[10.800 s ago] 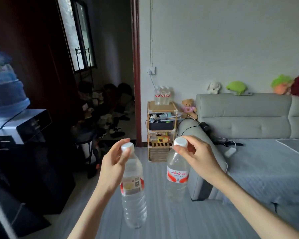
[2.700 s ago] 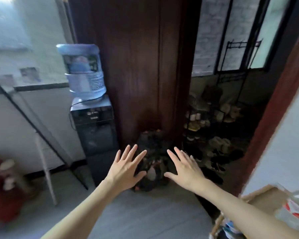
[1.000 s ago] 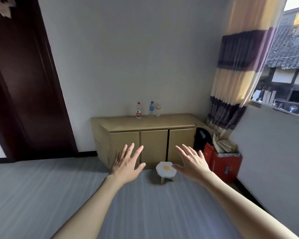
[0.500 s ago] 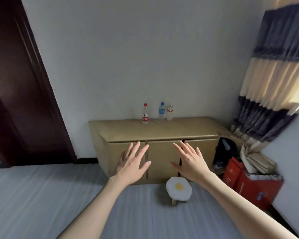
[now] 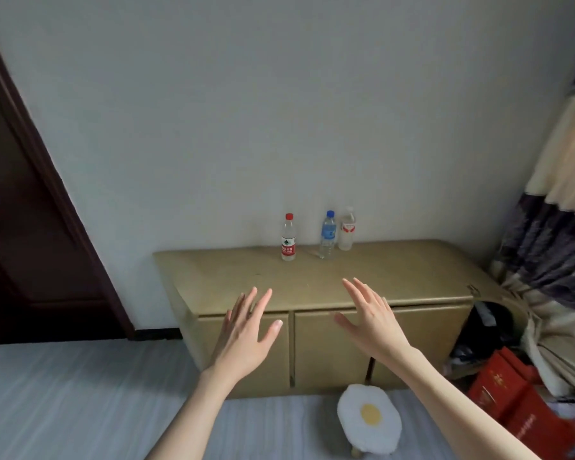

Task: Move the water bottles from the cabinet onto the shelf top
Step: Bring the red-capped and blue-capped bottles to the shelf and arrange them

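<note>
Reaching w/ both hands spread, left hand & right hand, short of cabinet front edge.

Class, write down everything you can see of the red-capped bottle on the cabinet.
The red-capped bottle is a slim, clear plastic water bottle with a round red screw cap and a red and white label with a dark mark round its lower half. It stands upright on the tan cabinet top near the wall, apart from and left of two other bottles. Nothing but the cabinet top touches it; neither hand is on it.
</note>
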